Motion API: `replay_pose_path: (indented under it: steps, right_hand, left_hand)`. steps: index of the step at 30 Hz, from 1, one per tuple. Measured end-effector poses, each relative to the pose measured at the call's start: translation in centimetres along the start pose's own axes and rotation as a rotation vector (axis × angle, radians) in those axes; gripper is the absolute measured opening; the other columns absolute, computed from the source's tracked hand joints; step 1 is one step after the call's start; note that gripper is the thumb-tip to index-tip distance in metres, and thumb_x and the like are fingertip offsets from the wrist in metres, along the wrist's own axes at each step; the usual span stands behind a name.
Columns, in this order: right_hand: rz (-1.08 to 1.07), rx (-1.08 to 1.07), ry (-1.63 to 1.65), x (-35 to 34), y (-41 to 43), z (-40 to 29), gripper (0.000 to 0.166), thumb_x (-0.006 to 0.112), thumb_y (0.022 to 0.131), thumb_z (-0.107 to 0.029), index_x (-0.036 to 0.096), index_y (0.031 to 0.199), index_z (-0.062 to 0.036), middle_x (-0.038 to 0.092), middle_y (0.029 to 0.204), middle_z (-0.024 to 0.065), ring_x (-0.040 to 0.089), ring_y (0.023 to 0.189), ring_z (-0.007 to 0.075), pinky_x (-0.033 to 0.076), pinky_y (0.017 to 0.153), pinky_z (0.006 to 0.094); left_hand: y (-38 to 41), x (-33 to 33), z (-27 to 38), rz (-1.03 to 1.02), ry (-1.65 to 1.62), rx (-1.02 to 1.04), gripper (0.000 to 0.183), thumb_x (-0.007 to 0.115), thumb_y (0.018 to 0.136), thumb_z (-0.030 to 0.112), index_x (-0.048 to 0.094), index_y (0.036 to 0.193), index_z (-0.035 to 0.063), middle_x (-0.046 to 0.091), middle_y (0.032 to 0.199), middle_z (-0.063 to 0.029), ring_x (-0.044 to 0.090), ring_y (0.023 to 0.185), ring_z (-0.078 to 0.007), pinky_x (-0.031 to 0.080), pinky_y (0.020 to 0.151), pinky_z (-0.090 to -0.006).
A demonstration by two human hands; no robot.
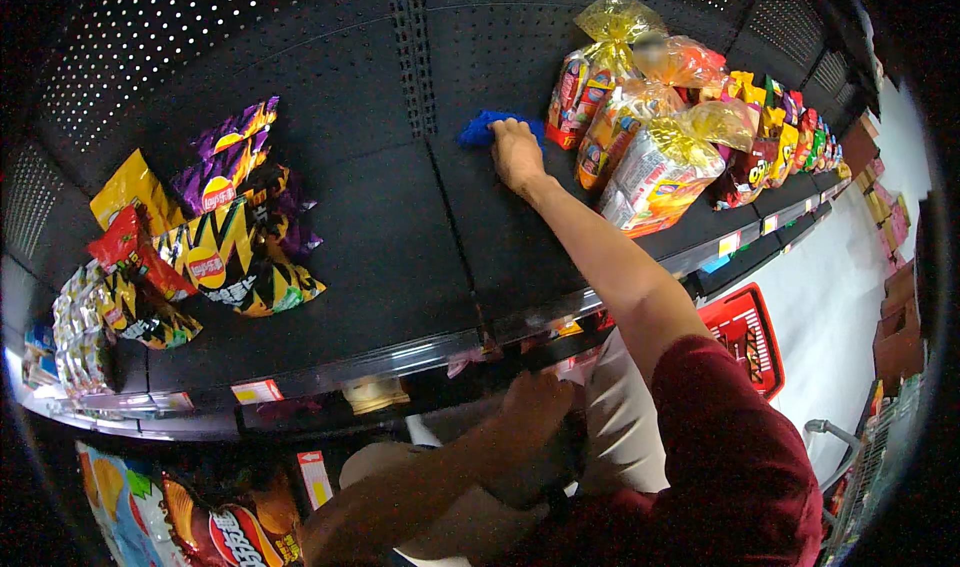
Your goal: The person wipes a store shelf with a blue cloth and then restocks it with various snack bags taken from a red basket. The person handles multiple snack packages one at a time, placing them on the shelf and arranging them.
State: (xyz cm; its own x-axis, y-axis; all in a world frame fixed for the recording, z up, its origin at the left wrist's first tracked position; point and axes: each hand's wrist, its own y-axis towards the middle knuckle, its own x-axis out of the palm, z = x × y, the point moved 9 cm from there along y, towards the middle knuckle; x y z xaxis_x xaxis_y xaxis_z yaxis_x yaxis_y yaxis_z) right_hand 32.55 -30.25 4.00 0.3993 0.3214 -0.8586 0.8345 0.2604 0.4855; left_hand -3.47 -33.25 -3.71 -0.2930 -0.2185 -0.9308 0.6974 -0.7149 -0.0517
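My right hand (517, 154) presses a blue cloth (478, 129) onto the black metal shelf (375, 259), toward its perforated back panel. Just right of the cloth stand gift bundles of snacks (660, 180), wrapped in clear film with gathered yellow and orange tops. My left hand (541, 396) is low and in shadow, below the shelf's front edge and close to my knee. Its fingers are too dark to make out. To the left on the shelf, Lay's chip bags (229, 263) lie in a loose pile of black, yellow, purple and red packs.
Price tags (257, 391) line the shelf's front rail. More snack bags (780, 143) run along the right. A red shopping basket (750, 334) sits on the pale floor, with a metal cart (862, 477) behind me. Large chip bags (217, 522) are at lower left.
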Motion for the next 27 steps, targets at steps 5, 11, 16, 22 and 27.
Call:
replay_pose_path:
  steps: [5, 11, 16, 22, 27]
  right_hand:
    - [0.005, -0.149, -0.057, -2.9, -4.4, -1.9, 0.028, 0.057, 0.082, -0.001, 0.059, 0.110, -0.0035, 0.059, 0.103, 0.0163, 0.057, 0.100, 0.0334, 0.051, 0.085, 0.0417]
    - [-0.198, -0.146, 0.100, -6.9, -10.9, -2.2, 0.026, 0.057, 0.081, -0.003, 0.060, 0.107, -0.0028, 0.059, 0.103, 0.0176, 0.057, 0.104, 0.0352, 0.050, 0.088, 0.0431]
    - [-0.278, -0.058, 0.619, -10.1, -13.7, 0.4, 0.025, 0.061, 0.088, -0.014, 0.062, 0.107, 0.0015, 0.068, 0.092, 0.0194, 0.066, 0.083, 0.0300, 0.052, 0.080, 0.0363]
    - [-0.259, 0.431, 1.476, -17.8, -20.2, 4.6, 0.028, 0.062, 0.090, -0.015, 0.060, 0.114, -0.0018, 0.066, 0.095, 0.0036, 0.062, 0.082, 0.0126, 0.050, 0.076, 0.0274]
    - [-0.138, 0.547, 1.435, -24.7, -28.6, 11.2, 0.026, 0.060, 0.091, -0.017, 0.058, 0.114, -0.0035, 0.067, 0.099, 0.0080, 0.066, 0.090, 0.0151, 0.055, 0.081, 0.0303]
  left_hand:
    - [-0.2, -0.1, -0.9, -0.093, -0.018, -0.066, 0.014, 0.065, 0.075, 0.014, 0.069, 0.085, 0.0046, 0.070, 0.083, -0.0133, 0.071, 0.080, -0.0270, 0.056, 0.067, -0.0410]
    - [0.6, 0.4, -1.8, -0.044, 0.068, -0.074, 0.019, 0.063, 0.081, 0.018, 0.069, 0.090, 0.0030, 0.070, 0.085, -0.0159, 0.070, 0.079, -0.0298, 0.056, 0.067, -0.0424]
    - [0.3, -2.3, -4.1, -0.135, -0.281, -0.364, 0.031, 0.053, 0.093, 0.030, 0.065, 0.102, 0.0033, 0.068, 0.096, -0.0210, 0.065, 0.093, -0.0371, 0.052, 0.080, -0.0447]
    - [-1.4, -4.8, -4.4, -0.067, -0.130, -0.348, 0.025, 0.058, 0.091, 0.024, 0.061, 0.104, 0.0021, 0.066, 0.102, -0.0215, 0.061, 0.100, -0.0397, 0.049, 0.086, -0.0465]
    - [-2.5, -4.6, -4.7, -0.020, -0.184, -0.334, 0.022, 0.057, 0.091, 0.022, 0.060, 0.102, 0.0023, 0.065, 0.101, -0.0211, 0.061, 0.100, -0.0393, 0.047, 0.086, -0.0470]
